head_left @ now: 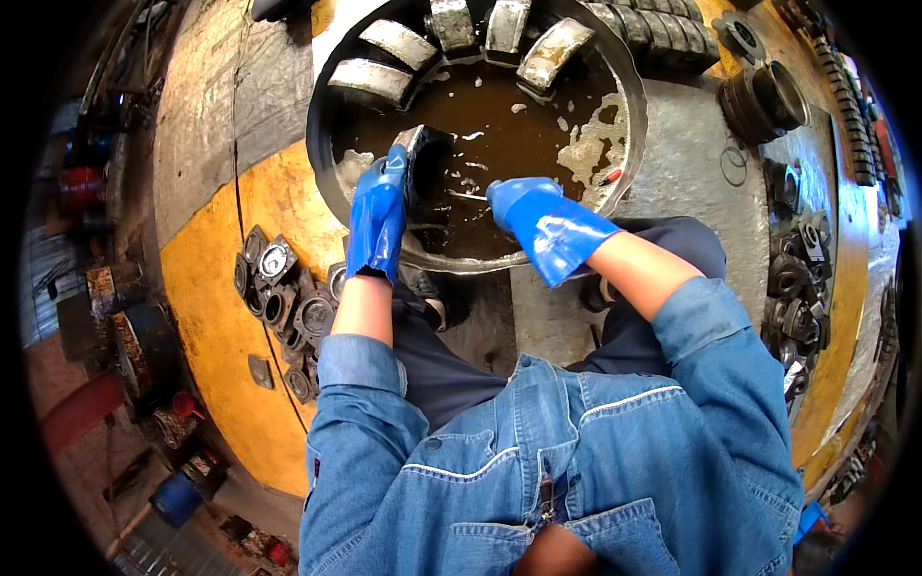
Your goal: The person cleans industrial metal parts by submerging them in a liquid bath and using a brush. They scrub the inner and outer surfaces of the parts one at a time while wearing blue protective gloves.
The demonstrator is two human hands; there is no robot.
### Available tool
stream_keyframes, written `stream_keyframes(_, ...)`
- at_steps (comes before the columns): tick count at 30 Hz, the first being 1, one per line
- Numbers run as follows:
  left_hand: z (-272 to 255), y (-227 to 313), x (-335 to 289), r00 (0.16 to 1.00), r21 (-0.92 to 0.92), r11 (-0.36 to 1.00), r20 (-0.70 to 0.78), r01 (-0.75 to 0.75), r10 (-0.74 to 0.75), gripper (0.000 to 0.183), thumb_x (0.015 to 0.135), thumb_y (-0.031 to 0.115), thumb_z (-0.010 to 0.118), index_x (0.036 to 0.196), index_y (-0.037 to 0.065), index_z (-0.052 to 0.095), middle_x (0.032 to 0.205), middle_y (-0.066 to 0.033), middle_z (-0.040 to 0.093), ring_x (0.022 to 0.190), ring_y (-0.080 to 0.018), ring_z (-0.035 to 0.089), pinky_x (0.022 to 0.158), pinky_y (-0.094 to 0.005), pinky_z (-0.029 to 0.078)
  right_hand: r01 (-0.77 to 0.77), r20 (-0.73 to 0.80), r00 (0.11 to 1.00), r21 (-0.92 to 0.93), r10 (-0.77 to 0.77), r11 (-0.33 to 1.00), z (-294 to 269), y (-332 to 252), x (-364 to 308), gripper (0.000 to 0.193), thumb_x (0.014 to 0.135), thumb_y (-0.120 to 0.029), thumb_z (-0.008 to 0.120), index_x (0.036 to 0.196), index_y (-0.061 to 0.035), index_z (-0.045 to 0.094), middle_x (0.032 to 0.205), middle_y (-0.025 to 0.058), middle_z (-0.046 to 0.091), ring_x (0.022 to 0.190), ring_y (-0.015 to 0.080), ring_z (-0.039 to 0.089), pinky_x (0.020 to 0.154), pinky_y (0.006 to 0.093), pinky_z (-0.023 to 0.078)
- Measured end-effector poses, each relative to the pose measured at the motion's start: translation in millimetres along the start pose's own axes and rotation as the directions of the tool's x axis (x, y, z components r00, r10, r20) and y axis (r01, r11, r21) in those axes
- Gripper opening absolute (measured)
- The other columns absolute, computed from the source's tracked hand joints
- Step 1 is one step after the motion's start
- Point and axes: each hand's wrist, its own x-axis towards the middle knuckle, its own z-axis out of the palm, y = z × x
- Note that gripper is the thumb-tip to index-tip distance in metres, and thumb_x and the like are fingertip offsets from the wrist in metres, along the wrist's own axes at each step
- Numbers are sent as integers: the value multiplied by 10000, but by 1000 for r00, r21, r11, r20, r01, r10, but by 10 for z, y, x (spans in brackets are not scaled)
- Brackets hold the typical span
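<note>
In front of me is a wide round metal tub (636, 144) with brown, foamy liquid in it. My left hand (379, 197), in a blue rubber glove, is closed on the left side of a dark, blocky metal part (415, 144) with a hollowed face, tilted over the liquid. From the right comes my right hand (533, 206), also gloved in blue, its fingers closed round a slim tool. The tool's thin bright shaft (468, 196) points left at the metal part; its handle is hidden in the glove. Whether its tip touches the part, I cannot tell.
Several pale-faced metal blocks (399, 44) lean along the tub's far wall. A small red-tipped object (612, 177) lies at its right side. Dark metal fittings (298, 307) are heaped at left, more (792, 278) at right. A row of blocks (658, 34) and a cylinder (764, 101) stand beyond.
</note>
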Motion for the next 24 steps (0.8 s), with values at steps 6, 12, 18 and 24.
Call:
stream_keyframes(6,-120,-152,33,988,179,974,-30,-142,150,635,1081,507,477,1306,-52,676,1287,-249,710,1215,-357,652,1060,-387,461,66,-109,990,-244,-95,968,63,173,-665,309,945,-131,626,1241,-78,696,1158,170,769,1059,353,761,795,554,591)
stream_keyframes(12,-26,-99,-39,983,13,983,-15,-183,183,602,1086,484,486,1284,-46,692,1202,-220,747,1100,-309,692,971,-365,501,-110,-377,727,-889,-574,444,910,823,-977,503,858,-124,651,1357,-74,621,962,98,653,824,319,634,580,479,480)
stream_keyframes(18,4,-7,-105,982,-1,982,-6,-187,187,615,1077,512,498,1258,-36,710,1167,-214,753,1090,-314,693,954,-388,503,79,-414,587,-826,-696,558,835,926,-1063,515,842,-131,660,1350,-55,633,1059,108,659,868,288,657,704,436,534)
stream_keyframes(24,-89,-94,-108,990,1,991,-36,-136,136,613,1073,512,509,1255,-38,710,1162,-205,753,1071,-290,688,960,-375,503,5,-244,963,-415,-116,910,-143,836,-908,311,945,-330,685,1195,-152,737,1121,129,770,1057,351,746,882,477,609)
